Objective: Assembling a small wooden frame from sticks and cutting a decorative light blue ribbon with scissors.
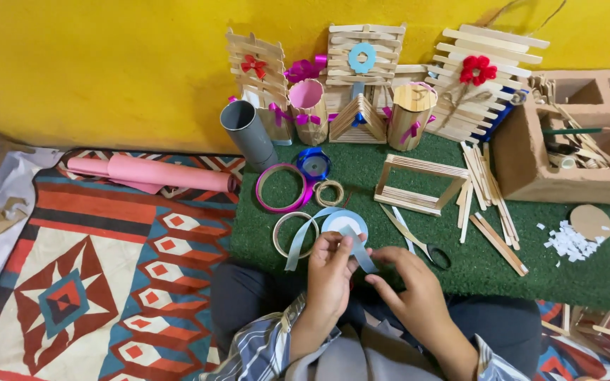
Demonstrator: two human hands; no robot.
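Ribbon point(303, 243), pale blue, is pinched between my left hand point(330, 271) and right hand point(405, 279) at the green mat's point(361, 169) near edge; folding it looks next, needing steady fingers.

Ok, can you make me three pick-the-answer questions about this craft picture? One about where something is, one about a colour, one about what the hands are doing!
1. Where does the grey plastic pipe stand?
A. on the green grass-like mat
B. inside the brown block
C. on the person's lap

2. What colour is the yarn flower on the slatted wooden stick panel?
A. blue
B. red
C. white

3. What are the left hand and right hand doing?
A. resting flat on the mat
B. gripping the scissors
C. holding a light blue ribbon strip between them

Answers: 1 A, its base sits at the mat's back left corner. 2 B, the petals are bright red. 3 C, fingers of both hands pinch the ribbon.
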